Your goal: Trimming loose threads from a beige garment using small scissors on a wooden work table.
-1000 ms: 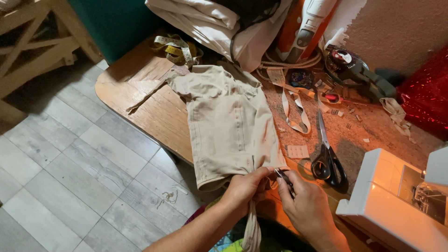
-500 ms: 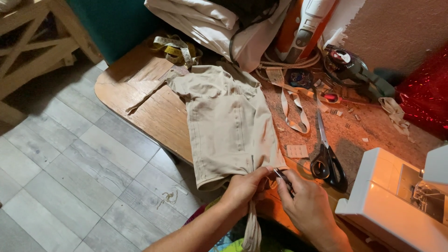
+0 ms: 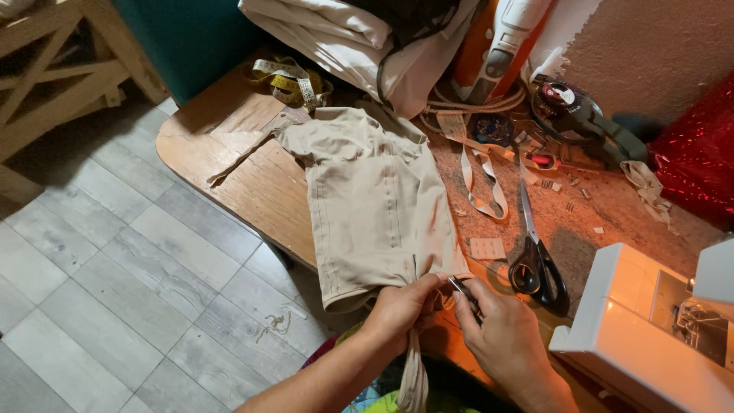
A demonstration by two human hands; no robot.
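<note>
A beige garment (image 3: 375, 203) lies spread across the wooden table (image 3: 252, 187), its near hem hanging over the table's front edge. My left hand (image 3: 401, 306) pinches that hem at its right corner, and a strip of the beige fabric hangs down below the hand. My right hand (image 3: 505, 340) holds a small metal tool (image 3: 463, 291), thin and dark-tipped, with its point at the hem right beside my left fingers. What kind of tool it is I cannot make out.
Black-handled scissors (image 3: 535, 256) lie right of the garment. A white sewing machine (image 3: 650, 329) stands at the near right. A yellow tape measure (image 3: 287, 80), folded cloth (image 3: 344, 30), fabric strips and small scraps clutter the back. Grey tiled floor (image 3: 115, 275) lies left.
</note>
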